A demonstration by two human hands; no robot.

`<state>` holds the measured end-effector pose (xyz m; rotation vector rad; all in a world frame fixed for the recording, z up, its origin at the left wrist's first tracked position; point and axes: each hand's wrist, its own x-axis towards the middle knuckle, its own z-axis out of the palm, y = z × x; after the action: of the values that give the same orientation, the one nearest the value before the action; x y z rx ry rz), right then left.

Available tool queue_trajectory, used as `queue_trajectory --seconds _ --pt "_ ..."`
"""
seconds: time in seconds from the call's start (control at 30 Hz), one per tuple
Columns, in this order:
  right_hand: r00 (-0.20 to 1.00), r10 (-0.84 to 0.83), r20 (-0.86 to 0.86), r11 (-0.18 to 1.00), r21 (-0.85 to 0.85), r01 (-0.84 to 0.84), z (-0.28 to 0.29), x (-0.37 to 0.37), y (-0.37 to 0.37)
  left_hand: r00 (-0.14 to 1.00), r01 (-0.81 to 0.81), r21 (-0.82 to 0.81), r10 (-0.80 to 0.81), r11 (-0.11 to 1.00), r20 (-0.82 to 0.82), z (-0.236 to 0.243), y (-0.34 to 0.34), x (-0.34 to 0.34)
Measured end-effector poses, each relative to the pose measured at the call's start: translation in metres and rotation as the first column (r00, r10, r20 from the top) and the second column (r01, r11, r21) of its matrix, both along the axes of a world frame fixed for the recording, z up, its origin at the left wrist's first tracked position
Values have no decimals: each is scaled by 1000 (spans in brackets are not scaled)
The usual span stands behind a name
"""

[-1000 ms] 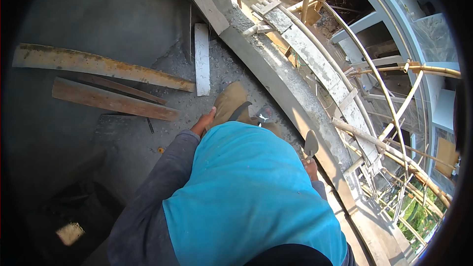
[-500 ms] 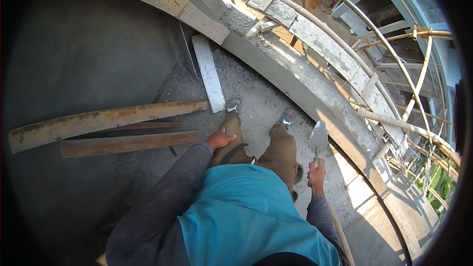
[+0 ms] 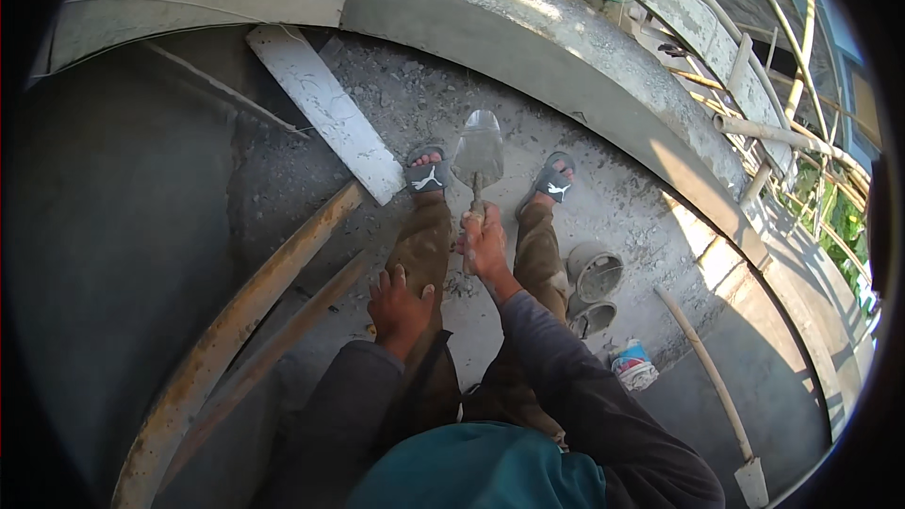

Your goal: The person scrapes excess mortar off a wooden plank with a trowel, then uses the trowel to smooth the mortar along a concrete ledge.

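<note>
A pointing trowel point(image 3: 479, 149) with a grey, worn blade is in my right hand point(image 3: 484, 243). My fingers wrap its handle, and the blade points away from me, above the rough concrete floor between my sandalled feet. My left hand point(image 3: 401, 309) holds nothing; its fingers are spread over my left trouser leg near the knee. Past my left foot lies a white board point(image 3: 330, 108) on the rubble-strewn floor.
A smooth grey ledge point(image 3: 528, 71) curves across the far side, with bamboo poles point(image 3: 787, 138) beyond. Two long planks point(image 3: 247, 313) lie at left. On the right are mortar-stained buckets point(image 3: 597, 270), a small tub point(image 3: 633, 365) and a wooden-handled hoe point(image 3: 707, 358).
My right hand has brought the trowel from my right side to the middle, in front of my feet. The left hand's fingers have spread. My view has shifted, showing the buckets and tub.
</note>
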<state>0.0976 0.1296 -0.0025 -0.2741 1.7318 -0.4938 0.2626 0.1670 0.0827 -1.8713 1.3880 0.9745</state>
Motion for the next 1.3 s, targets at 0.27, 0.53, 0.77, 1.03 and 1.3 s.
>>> queue_trajectory --seconds 0.27,0.53,0.77,1.03,1.3 --pt "919 -374 -125 927 -13 376 -57 -52 18 997 74 -27 -75 997 -36 -9 25 -6" --pt "892 -363 -270 932 -88 353 -110 -121 34 989 146 -71 -148 987 -14 -12 36 -35" --pt "932 -254 -258 967 -60 247 -131 -135 42 989 143 -7 -143 990 24 -19 48 -47" --pt "881 -74 -467 983 -183 -15 -158 -144 48 987 157 9 -157 988 25 -25 60 -56" --pt "920 53 -389 978 -166 -126 -120 -128 -24 989 129 28 -131 991 66 -23 57 -66"
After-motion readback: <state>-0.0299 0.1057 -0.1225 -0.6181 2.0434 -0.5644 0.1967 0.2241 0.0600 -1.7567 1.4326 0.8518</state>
